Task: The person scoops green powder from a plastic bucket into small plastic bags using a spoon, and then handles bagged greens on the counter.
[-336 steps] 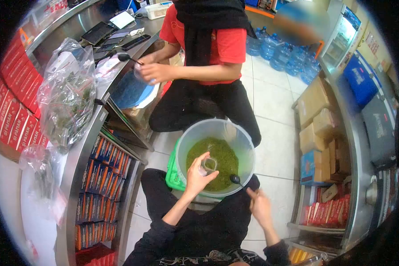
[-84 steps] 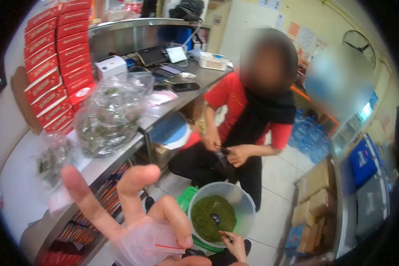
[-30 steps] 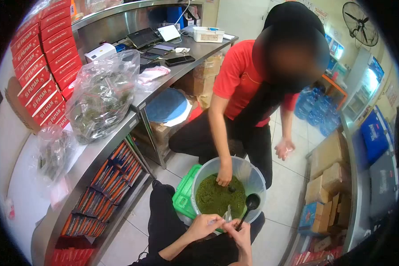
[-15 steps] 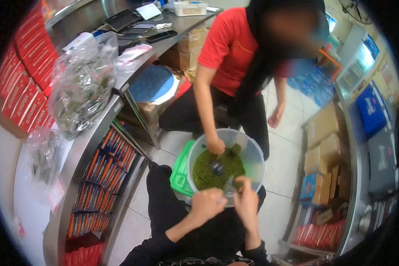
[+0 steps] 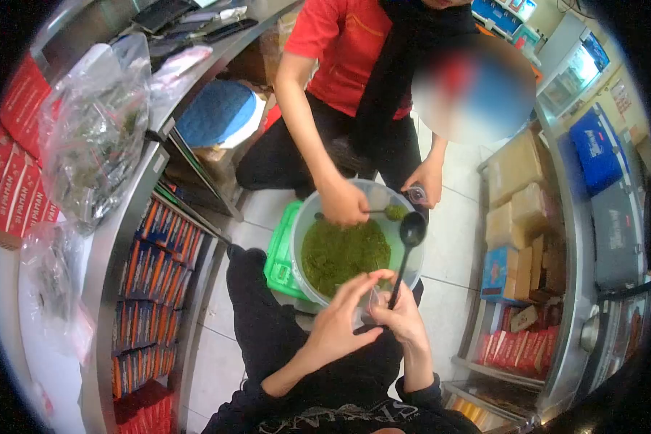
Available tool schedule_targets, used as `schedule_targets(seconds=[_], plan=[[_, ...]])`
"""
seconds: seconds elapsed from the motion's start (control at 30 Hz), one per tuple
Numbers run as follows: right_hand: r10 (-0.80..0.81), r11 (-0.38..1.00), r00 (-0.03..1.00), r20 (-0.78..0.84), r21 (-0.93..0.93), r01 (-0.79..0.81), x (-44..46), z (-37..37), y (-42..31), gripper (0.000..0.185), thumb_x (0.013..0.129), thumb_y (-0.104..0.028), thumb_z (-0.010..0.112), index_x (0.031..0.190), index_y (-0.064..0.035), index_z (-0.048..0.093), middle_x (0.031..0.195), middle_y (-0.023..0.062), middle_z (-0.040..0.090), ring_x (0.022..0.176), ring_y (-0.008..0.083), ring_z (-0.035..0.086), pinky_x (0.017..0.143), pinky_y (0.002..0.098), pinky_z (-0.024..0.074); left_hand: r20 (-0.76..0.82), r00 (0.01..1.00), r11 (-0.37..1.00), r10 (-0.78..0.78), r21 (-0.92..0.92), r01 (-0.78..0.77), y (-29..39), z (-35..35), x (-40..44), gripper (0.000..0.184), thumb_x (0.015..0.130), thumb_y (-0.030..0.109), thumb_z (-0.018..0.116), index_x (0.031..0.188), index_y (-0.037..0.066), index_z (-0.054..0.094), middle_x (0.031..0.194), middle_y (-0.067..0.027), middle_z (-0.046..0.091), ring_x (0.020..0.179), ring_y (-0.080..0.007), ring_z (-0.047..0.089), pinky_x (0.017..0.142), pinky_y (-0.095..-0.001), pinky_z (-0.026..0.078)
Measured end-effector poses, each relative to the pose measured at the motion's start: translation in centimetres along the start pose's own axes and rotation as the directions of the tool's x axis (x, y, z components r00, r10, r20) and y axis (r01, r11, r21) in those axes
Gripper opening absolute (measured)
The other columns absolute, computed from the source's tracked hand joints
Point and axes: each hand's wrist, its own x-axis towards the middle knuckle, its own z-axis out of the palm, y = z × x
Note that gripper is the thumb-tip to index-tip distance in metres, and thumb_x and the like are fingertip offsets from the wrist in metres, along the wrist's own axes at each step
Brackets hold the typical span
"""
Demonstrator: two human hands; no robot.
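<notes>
Head view: small clear bag point(image 5: 371, 299) and black spoon point(image 5: 412, 230) at the near edge of a tub point(image 5: 307, 215)

The person's right hand point(image 5: 403, 318) is closed on the black spoon's handle, its dark bowl raised above the tub's right rim, and its fingers lie around the small clear bag. The left hand point(image 5: 338, 325) comes close beside it, fingertips meeting near the bag's top and thumb spread away; whether it grips the bag cannot be told. Below, green crumbled material point(image 5: 347, 260) covers the tub's bottom.

Across the tub, a co-worker's right hand point(image 5: 346, 202) holds a second spoon point(image 5: 396, 212) loaded with the same green stuff. The co-worker's left hand point(image 5: 427, 181) has hold of a small clear object point(image 5: 417, 193) just beyond the rim. A green plastic piece point(image 5: 281, 257) sits at the tub's left, and clear plastic bags point(image 5: 94, 163) lie on the counter point(image 5: 139, 168).
</notes>
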Motion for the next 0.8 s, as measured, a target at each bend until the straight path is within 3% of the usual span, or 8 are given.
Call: schedule_targets(seconds=[0.1,0.17,0.2,0.27,0.37,0.47,0.6,0.8], plan=[[0.109,0.934,0.982,0.156,-0.354,-0.047,-1.0,-1.5,-1.3,0.043,0.083,-0.014,0.062,0.117,-0.0051,0.037,0.067,-0.0033,0.048,0.061,0.0057,0.047,0.052,0.0233,0.0363,-0.17,0.983,0.985,-0.07,-0.168,0.041,-2.6,-1.0,-1.8,0.064,0.065,0.008,0.07,0.122,0.002,0.041,0.12,-0.0139,0.048,0.111,-0.0257,0.05,0.091,-0.0356,0.041],[0.096,0.634,0.992,-0.079,-0.763,-0.122,-1.2,-3.8,-1.8,0.034,0.087,-0.015,0.051,0.117,-0.006,0.037,0.069,0.0065,0.055,0.063,0.0179,0.056,0.056,0.0319,0.0429,-0.187,0.896,0.848,-0.403,-0.445,0.289,-2.4,-5.2,-3.5,0.064,0.066,0.004,0.07,0.122,0.0,0.04,0.121,-0.0101,0.048,0.077,-0.005,0.05,0.066,-0.0205,0.043],[0.112,0.639,0.99,-0.088,-0.756,-0.14,-0.6,-4.0,-0.4,0.034,0.087,-0.015,0.051,0.117,-0.006,0.037,0.069,0.0065,0.055,0.063,0.0179,0.056,0.056,0.0319,0.0429,-0.245,0.894,0.852,-0.376,-0.47,0.23,-3.9,-6.0,-4.6,0.065,0.066,0.006,0.071,0.123,0.001,0.04,0.122,-0.0096,0.047,0.073,-0.0025,0.046,0.062,-0.018,0.04],[-0.08,0.07,0.996,-0.037,-0.997,-0.031,2.7,-5.1,4.2,0.035,0.078,-0.004,0.051,0.113,-0.0045,0.048,0.091,0.0157,0.06,0.083,0.0297,0.059,0.069,0.0385,0.0459,-0.319,0.891,0.87,-0.321,-0.471,0.145,-6.4,-5.9,-5.3,0.066,0.067,0.007,0.072,0.124,0.001,0.039,0.122,-0.0091,0.046,0.07,-0.0001,0.042,0.059,-0.0156,0.037],[0.451,0.029,0.82,0.353,-0.924,0.382,10.8,-5.9,12.4,0.035,0.072,0.0,0.052,0.106,-0.004,0.055,0.105,0.0157,0.058,0.097,0.0342,0.055,0.079,0.0416,0.0462,-0.287,0.855,0.64,-0.432,-0.765,0.066,-7.0,-4.8,-5.2,0.077,0.069,0.029,0.074,0.129,0.002,0.034,0.113,-0.0054,0.046,0.067,-0.0007,0.041,0.057,-0.0135,0.032],[0.462,-0.354,0.78,0.423,-0.718,0.599,15.7,-7.9,18.5,0.022,0.075,-0.01,0.054,0.093,-0.0103,0.065,0.105,0.0109,0.06,0.083,0.0274,0.063,0.067,0.0418,0.0503,-0.331,0.834,0.638,-0.44,-0.769,0.031,-5.8,-5.6,-5.0,0.084,0.068,0.038,0.073,0.131,0.001,0.032,0.112,-0.0057,0.045,0.077,-0.0055,0.044,0.064,-0.0169,0.036],[0.616,-0.442,0.717,0.326,-0.61,0.657,16.8,-13.8,16.0,0.015,0.074,-0.018,0.056,0.083,-0.013,0.067,0.086,0.0051,0.066,0.079,0.0252,0.064,0.063,0.0386,0.0502,-0.537,0.759,0.754,-0.368,-0.65,-0.095,-6.7,-8.1,-6.1,0.083,0.071,0.034,0.07,0.134,0.002,0.027,0.106,-0.0033,0.048,0.051,-0.0009,0.037,0.037,-0.012,0.027],[0.586,-0.251,0.751,0.305,-0.813,0.526,13.7,-14.3,7.0,0.021,0.072,-0.021,0.057,0.089,-0.0214,0.069,0.084,0.0062,0.067,0.075,0.0252,0.064,0.064,0.0381,0.0503,-0.419,0.771,0.688,-0.479,-0.725,0.034,-9.5,-7.3,-3.8,0.078,0.073,0.036,0.066,0.135,0.006,0.029,0.112,-0.0086,0.047,0.052,-0.0004,0.037,0.041,-0.0129,0.027]])
